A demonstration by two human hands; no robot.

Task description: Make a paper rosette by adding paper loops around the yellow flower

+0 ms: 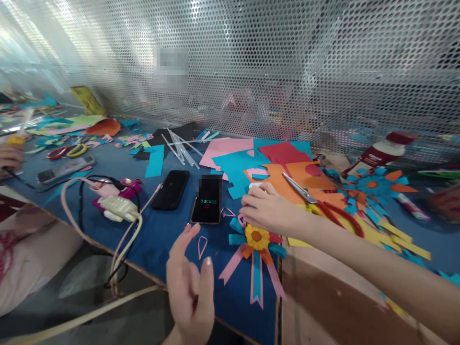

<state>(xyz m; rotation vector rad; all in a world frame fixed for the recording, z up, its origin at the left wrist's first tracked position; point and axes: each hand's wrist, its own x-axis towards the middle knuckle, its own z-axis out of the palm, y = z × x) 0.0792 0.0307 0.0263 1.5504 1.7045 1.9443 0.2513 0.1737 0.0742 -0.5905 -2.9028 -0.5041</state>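
My left hand is raised at the table's front edge, thumb and index finger apart, other fingers partly curled, with nothing visible in it. Just beyond it lies a small pink paper loop. My right hand reaches in from the right, fingers curled down at a small white item that is mostly hidden. Directly below that hand lies a paper flower rosette with a yellow centre, blue and red loops, and pink and blue ribbon tails. Another pink loop lies left of my right hand.
Two phones lie left of my right hand. Scissors rest on coloured paper. Farther right are a blue flower and a bottle. Cables and a plug cross the left edge; another person's hand is there.
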